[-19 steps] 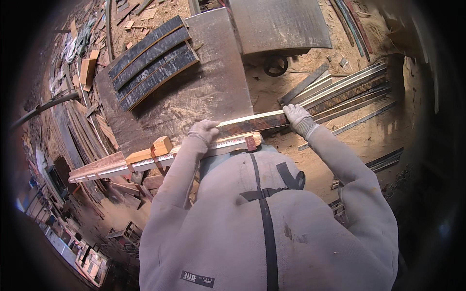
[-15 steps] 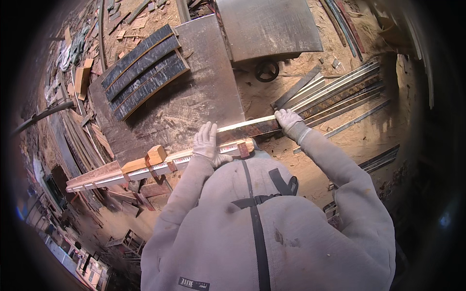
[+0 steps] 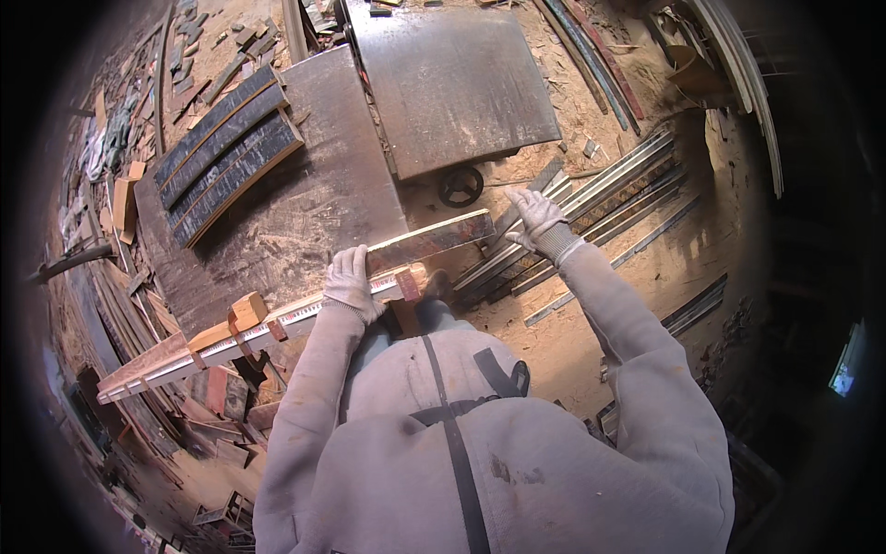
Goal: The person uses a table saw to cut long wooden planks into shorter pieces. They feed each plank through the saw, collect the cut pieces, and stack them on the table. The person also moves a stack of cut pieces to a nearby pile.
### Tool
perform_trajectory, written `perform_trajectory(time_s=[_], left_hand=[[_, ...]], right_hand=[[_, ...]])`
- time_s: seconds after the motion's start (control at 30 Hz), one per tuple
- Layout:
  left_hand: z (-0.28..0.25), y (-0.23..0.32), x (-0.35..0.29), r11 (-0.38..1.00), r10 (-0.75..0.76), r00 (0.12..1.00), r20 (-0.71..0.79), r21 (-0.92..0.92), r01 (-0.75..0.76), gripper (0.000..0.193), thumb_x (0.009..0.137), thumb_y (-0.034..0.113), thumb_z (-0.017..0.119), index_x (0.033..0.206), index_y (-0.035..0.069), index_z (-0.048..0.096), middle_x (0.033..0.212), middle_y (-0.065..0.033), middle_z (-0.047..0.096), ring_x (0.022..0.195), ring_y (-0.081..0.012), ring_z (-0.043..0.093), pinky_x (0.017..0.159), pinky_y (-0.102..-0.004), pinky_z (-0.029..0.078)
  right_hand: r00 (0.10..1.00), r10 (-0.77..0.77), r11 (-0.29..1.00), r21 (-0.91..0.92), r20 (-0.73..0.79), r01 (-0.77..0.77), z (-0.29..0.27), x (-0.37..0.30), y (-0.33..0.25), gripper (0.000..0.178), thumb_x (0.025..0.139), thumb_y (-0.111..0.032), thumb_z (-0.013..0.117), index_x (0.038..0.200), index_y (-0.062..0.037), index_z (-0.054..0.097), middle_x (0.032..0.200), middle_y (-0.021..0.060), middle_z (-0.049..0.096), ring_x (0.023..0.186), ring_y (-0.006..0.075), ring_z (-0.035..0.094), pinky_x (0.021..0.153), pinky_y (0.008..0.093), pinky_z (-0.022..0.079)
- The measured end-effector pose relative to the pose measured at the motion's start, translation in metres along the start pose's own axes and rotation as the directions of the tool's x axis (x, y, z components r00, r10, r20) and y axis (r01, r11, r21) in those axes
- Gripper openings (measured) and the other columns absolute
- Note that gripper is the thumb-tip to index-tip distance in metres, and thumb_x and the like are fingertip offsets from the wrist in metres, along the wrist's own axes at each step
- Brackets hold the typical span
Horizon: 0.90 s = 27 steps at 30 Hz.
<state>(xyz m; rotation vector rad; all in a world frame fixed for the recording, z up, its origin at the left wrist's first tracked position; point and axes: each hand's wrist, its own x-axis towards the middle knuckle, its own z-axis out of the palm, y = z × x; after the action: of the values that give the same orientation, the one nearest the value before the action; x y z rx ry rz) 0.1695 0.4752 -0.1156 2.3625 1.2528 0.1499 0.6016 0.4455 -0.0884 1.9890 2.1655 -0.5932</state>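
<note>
While the left hand [image 3: 349, 279], grip unclear, lies by the dark strip [image 3: 432, 244], the right hand [image 3: 540, 223], fingers parted, stands clear; the strip's right end, no longer held, juts past the near right corner of the desk [image 3: 337, 138].

panels [image 3: 226, 152] on tabletop [image 3: 337, 129], ruler [image 3: 300, 319] along near edge, board [image 3: 434, 242] just beyond it, strips [image 3: 614, 196] right

- Worn metal surface [image 3: 337, 138], brightly lit
- Smoother metal plate [image 3: 452, 83] just right of the surface
- Dark handwheel [image 3: 460, 186] right of the surface
- Sawdust-strewn floor [image 3: 563, 346] right of the surface
- Deep shadow [image 3: 812, 231] far right of it
</note>
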Motion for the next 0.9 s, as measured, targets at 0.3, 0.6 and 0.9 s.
perform_trajectory(time_s=[0.3, 0.6, 0.9], left_hand=[[-0.051, -0.050, 0.129, 0.995, -0.069, 0.989, 0.128, 0.085, 0.059, 0.117, 0.061, 0.043, 0.092, 0.153, 0.000, 0.033, 0.144, -0.0211, 0.046, 0.139, -0.0403, 0.042, 0.120, -0.0474, 0.037], [-0.108, -0.090, 0.238, 0.957, -0.207, 0.954, 0.218, 0.247, 0.151, 0.115, 0.066, 0.046, 0.093, 0.155, 0.003, 0.033, 0.148, -0.0182, 0.045, 0.144, -0.0366, 0.040, 0.123, -0.0442, 0.035], [-0.144, -0.120, 0.315, 0.966, -0.185, 0.966, 0.181, 0.212, 0.145, 0.112, 0.060, 0.040, 0.094, 0.150, 0.006, 0.037, 0.141, -0.0190, 0.047, 0.138, -0.0379, 0.044, 0.121, -0.0435, 0.038]], right_hand=[[0.992, -0.128, 0.974, -0.188, 0.010, 0.127, -0.027, 0.154, -0.045, 0.097, 0.075, -0.017, 0.083, 0.161, -0.0177, 0.037, 0.153, 0.0132, 0.050, 0.126, 0.0388, 0.060, 0.104, 0.0457, 0.053], [0.998, -0.065, 0.988, -0.139, -0.020, 0.061, -0.074, 0.274, -0.036, 0.036, 0.094, -0.007, 0.061, 0.130, -0.0114, 0.058, 0.129, 0.0178, 0.063, 0.120, 0.0394, 0.063, 0.101, 0.0458, 0.054], [0.988, -0.114, 0.988, -0.111, -0.103, 0.103, -0.115, 0.353, -0.025, 0.035, 0.087, -0.004, 0.069, 0.120, -0.0102, 0.058, 0.121, 0.0188, 0.065, 0.114, 0.0403, 0.066, 0.099, 0.0468, 0.055]])
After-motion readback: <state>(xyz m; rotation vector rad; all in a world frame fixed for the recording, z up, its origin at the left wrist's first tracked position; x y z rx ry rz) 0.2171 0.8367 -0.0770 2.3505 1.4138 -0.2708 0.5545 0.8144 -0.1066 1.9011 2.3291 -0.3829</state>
